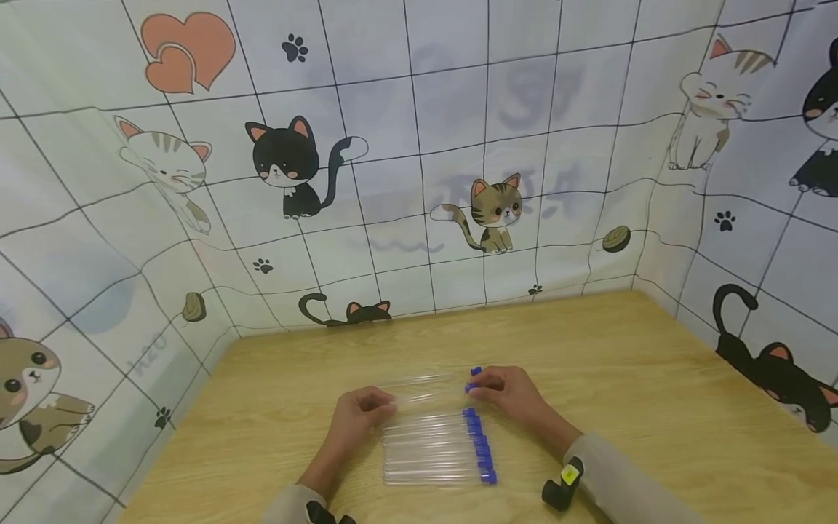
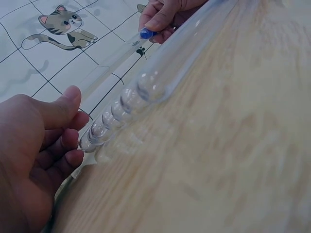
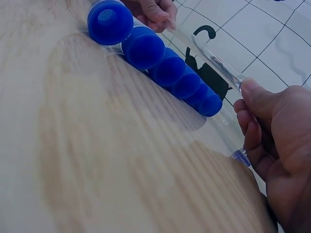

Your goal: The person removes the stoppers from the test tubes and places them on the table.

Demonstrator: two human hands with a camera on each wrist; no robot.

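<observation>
Between my two hands runs a clear test tube (image 1: 422, 398) with a blue cap, raised above the table in the wrist views. My left hand (image 1: 356, 418) pinches its bare end between thumb and fingers. At the other end, the thumb and fingers of my right hand (image 1: 513, 394) grip the blue cap (image 2: 147, 33). Nearer to me, several like tubes (image 1: 428, 451) lie side by side, their blue caps (image 3: 143, 47) all pointing right. Behind the held tube lies another capped tube (image 1: 422, 379), its cap partly beside my right fingertips.
The wooden table (image 1: 281, 437) carries the tubes. A cloth with cats and grid lines (image 1: 393, 145) hangs behind and along both sides, meeting the table's back edge. Dark wrist cameras (image 1: 559, 491) sit on both sleeves.
</observation>
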